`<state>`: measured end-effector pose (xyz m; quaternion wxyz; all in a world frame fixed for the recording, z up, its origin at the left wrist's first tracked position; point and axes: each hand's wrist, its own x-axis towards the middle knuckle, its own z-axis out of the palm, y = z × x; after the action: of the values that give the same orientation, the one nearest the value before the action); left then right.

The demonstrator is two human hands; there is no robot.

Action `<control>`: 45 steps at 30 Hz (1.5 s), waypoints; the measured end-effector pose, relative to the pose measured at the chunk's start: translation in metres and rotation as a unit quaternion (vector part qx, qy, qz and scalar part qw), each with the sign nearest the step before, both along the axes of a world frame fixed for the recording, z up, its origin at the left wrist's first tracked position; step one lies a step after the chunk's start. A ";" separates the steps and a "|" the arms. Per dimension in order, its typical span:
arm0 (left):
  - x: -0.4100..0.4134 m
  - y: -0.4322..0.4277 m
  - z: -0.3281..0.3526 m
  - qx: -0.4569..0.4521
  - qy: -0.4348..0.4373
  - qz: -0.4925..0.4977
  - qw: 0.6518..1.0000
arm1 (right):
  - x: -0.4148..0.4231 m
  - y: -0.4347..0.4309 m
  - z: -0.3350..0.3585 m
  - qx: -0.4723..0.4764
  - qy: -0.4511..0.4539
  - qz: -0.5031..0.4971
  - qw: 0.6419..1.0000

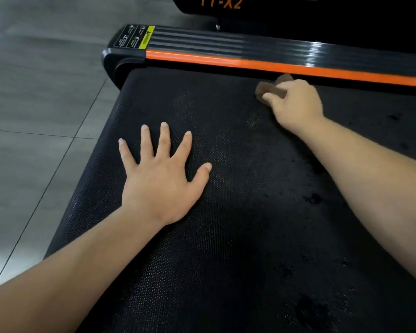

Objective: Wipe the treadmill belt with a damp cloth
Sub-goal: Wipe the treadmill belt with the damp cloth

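Bracing the near half of the treadmill belt (238, 236), the left hand (159, 179) is laid flat with fingers spread wide and nothing held; a slip is judged possible if weight is leaned onto it, since the belt may roll and dark damp patches (312, 198) are seen nearby. Farther off, the brown cloth (264, 88) is gripped bunched in the right hand (296, 102), pressed on the belt just beside the orange side rail (250, 62), where a loose fold could be drawn into the edge gap.

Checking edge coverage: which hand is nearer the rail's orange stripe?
Right. The right hand, gripping the brown cloth, is just short of the orange stripe; the left hand lies flat on the treadmill belt, farther off.
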<state>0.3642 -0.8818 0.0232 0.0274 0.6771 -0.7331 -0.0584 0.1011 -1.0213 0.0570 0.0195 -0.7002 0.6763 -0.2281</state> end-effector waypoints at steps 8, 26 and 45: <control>0.000 -0.001 0.000 0.000 -0.010 -0.003 1.000 | 0.026 0.073 -0.009 0.026 0.006 0.192 0.981; 0.002 -0.005 -0.002 0.013 0.017 0.002 1.000 | 0.037 0.119 -0.014 0.025 -0.020 0.164 0.986; 0.019 0.051 0.000 -0.011 0.040 -0.033 0.999 | 0.067 0.080 -0.008 -0.002 0.002 0.065 0.998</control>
<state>0.3836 -0.8304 0.0237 0.0624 0.6494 -0.7538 -0.0780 0.1681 -0.9415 0.0488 0.0309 -0.7430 0.6291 -0.2261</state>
